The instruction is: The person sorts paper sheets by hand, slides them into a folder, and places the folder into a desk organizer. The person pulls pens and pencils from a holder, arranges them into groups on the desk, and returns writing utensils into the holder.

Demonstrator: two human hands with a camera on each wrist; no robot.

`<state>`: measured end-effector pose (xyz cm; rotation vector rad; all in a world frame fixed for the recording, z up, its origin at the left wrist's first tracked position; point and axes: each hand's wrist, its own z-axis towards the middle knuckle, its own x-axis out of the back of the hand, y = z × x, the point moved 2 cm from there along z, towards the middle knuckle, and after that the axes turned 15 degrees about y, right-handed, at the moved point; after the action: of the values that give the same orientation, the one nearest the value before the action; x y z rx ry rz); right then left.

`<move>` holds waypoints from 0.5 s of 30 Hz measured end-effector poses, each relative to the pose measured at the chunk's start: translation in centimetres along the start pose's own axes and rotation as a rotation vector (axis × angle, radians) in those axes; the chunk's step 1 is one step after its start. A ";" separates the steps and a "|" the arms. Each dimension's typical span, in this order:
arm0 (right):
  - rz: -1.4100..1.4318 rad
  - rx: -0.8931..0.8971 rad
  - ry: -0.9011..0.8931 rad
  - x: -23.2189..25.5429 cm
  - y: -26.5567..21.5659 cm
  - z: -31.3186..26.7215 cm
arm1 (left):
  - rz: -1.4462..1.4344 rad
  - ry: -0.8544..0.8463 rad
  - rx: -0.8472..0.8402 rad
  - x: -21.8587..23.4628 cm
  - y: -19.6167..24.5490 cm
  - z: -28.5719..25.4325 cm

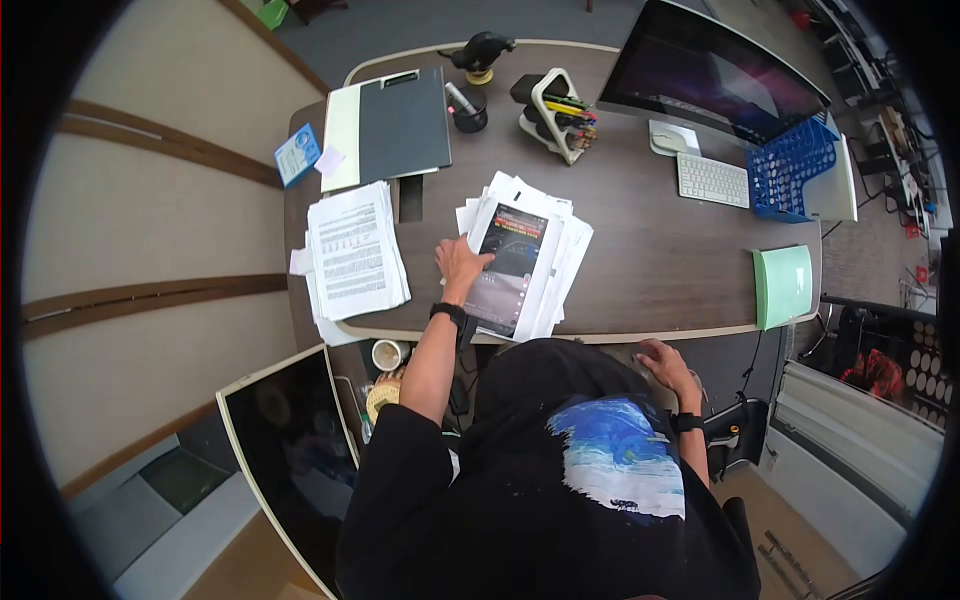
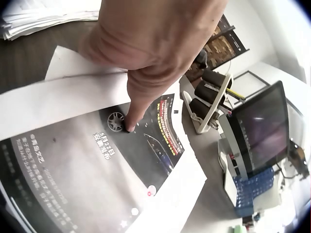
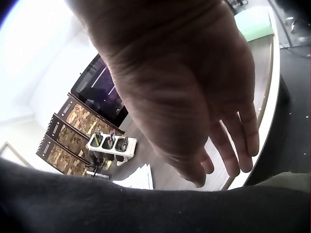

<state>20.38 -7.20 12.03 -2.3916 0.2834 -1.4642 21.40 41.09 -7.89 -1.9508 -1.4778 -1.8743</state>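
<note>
A printed sheet with a dark picture of a phone screen lies on top of a loose stack of papers at the desk's near edge. My left hand rests at this sheet's left edge. In the left wrist view the thumb of that hand presses on the picture, beside a printed wheel; its other fingers are hidden there. My right hand hangs relaxed by the desk's front edge, holding nothing. In the right wrist view its fingers are loosely extended near the pale rim.
A thick paper stack lies at left, below a dark folder. Behind stand a pen cup, a black bird figurine and a pen organizer. Rightward are a monitor, keyboard, blue basket and green folder.
</note>
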 end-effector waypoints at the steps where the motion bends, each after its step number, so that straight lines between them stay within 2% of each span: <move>1: 0.002 -0.001 0.018 -0.4 -0.4 0.6 | -0.007 0.005 -0.016 -0.1 -0.2 -0.4; 2: 0.107 -0.014 0.005 1.4 0.7 1.1 | -0.066 0.068 -0.054 -0.1 2.1 -1.8; 3: 0.215 -0.026 -0.007 0.4 0.9 2.0 | -0.124 0.131 -0.095 0.7 2.5 -2.5; 5: 0.236 -0.021 0.008 -0.9 0.1 4.1 | -0.124 0.137 -0.122 1.5 2.8 -3.9; 8: 0.362 -0.109 -0.123 -2.8 -1.5 7.6 | -0.158 0.105 -0.058 1.7 2.6 -4.3; 9: 0.460 -0.168 -0.167 -2.1 -2.0 8.3 | -0.175 0.113 -0.059 2.4 3.8 -5.0; 11: 0.459 -0.279 -0.211 -3.6 -4.6 9.4 | -0.213 0.134 -0.096 1.5 2.8 -4.1; 13: 0.532 -0.261 -0.274 -6.7 -4.4 11.7 | -0.213 0.083 -0.032 2.6 3.2 -4.0; 15: 0.553 -0.248 -0.296 -7.1 -7.7 11.6 | -0.337 0.032 0.055 3.5 3.1 -3.6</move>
<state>27.54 4.29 4.14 -2.3923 1.0038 -0.8556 20.01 39.17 -2.45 -1.7253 -1.9268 -1.9477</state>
